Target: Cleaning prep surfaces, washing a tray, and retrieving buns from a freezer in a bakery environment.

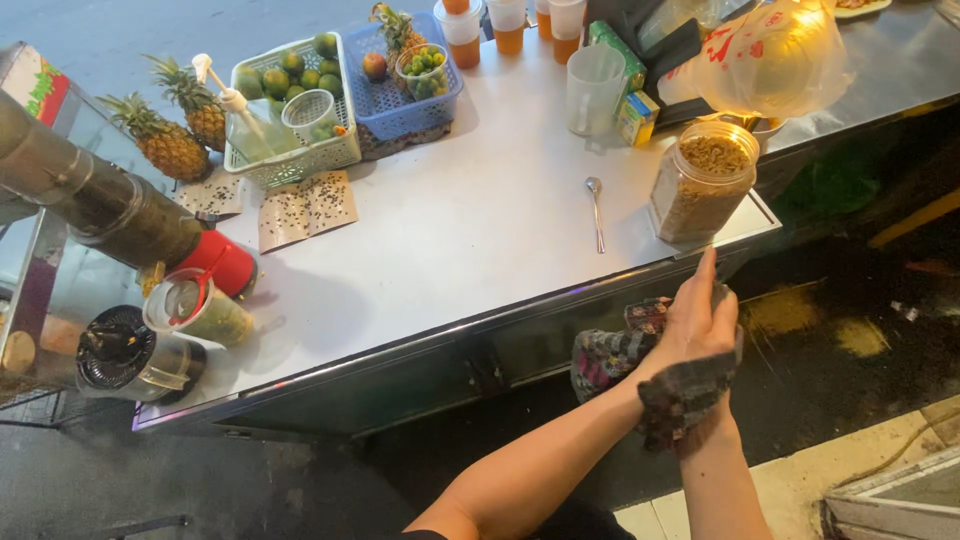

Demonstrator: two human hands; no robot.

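Note:
My left hand [697, 318] reaches up just below the front edge of the steel counter [450, 240], fingers straight and close together. A dark checked cloth [683, 396] is wrapped over its wrist and hangs to the left behind the hand. My right hand [706, 432] comes up from below and is almost wholly covered by the cloth, which it grips against the left wrist. Just above, near the counter's edge, stands an open clear jar of brown granules [700, 182].
A metal spoon [596, 212] lies left of the jar, with an empty plastic cup [593, 88] behind it. Two baskets of green fruit [295, 105] [405, 72], pineapples [165, 140] and a juicer [130, 355] fill the left side. A filled plastic bag [775, 60] sits far right.

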